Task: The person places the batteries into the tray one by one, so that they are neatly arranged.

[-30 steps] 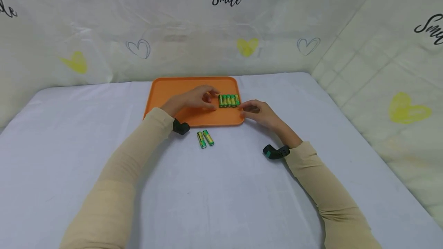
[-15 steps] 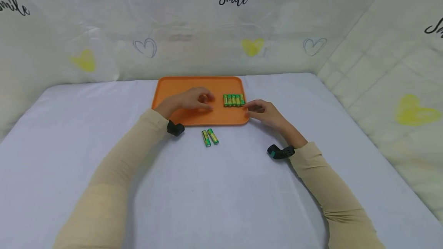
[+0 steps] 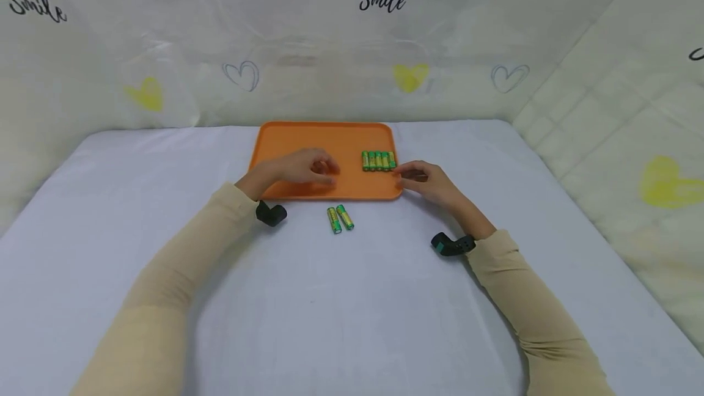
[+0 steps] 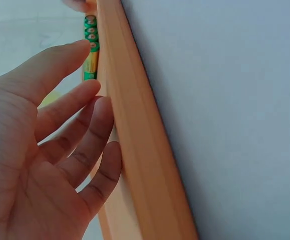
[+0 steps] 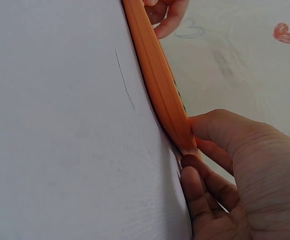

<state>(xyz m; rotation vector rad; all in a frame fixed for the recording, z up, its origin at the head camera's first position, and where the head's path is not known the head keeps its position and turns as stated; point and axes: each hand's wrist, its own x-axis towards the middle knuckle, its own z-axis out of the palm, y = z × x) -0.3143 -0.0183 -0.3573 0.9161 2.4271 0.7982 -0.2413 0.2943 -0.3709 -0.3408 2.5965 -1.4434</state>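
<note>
Several green-and-yellow batteries (image 3: 379, 161) lie side by side in a row at the right end of an orange tray (image 3: 308, 133). My left hand (image 3: 305, 167) hovers over the tray's left half, fingers loosely bent and apart, holding nothing. In the left wrist view, that hand (image 4: 59, 130) is seen beside the tray wall, the battery row beyond its fingertips. My right hand (image 3: 431, 183) is at the tray's right edge, close to the row's end. In the right wrist view, its thumb and curled fingers hold the tray's corner (image 5: 177, 132).
Two loose batteries (image 3: 340, 219) lie on the white tablecloth (image 3: 341, 310) in front of the tray. A pale wall sheet (image 3: 308, 41) printed with hearts and lettering rises behind the table. Each wrist wears a black camera.
My left hand has drawn back leftward from the battery row. My right hand keeps its place at the tray's edge. The head view has shifted a little left.
</note>
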